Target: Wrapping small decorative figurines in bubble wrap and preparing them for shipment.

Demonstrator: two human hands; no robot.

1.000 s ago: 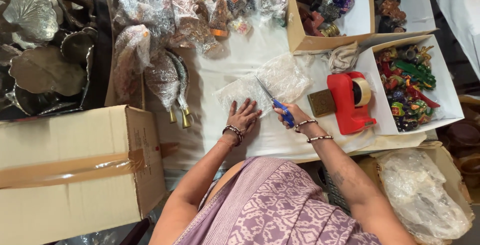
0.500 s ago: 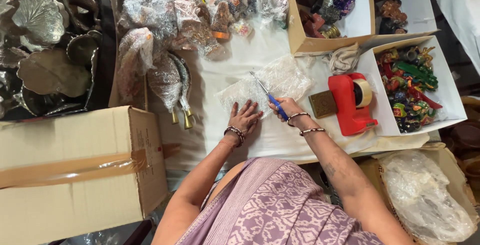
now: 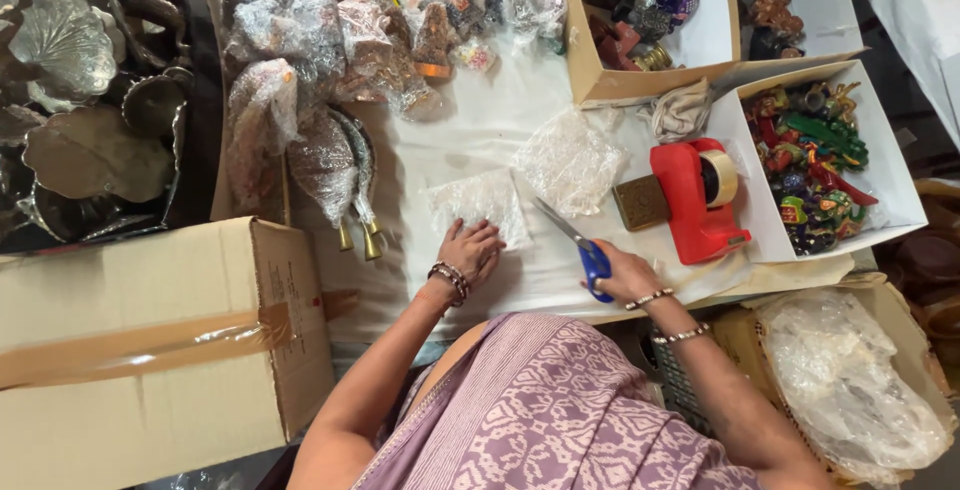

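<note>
Left hand (image 3: 468,250) lies flat on bubble wrap (image 3: 478,205); right hand (image 3: 622,272) grips scissors (image 3: 575,248).

On your left sits a taped cardboard box (image 3: 150,350), with metal leaf-shaped dishes (image 3: 80,100) above it. You have a red tape dispenser (image 3: 695,200) beside a white box of colourful figurines (image 3: 815,165), and wrapped figurines (image 3: 350,30) heaped at the top.

A gift-shop packing table: bubble-wrapped figurines (image 3: 380,40), boxed painted trinkets (image 3: 815,165), red tape dispenser (image 3: 695,200), taped carton (image 3: 150,340).
</note>
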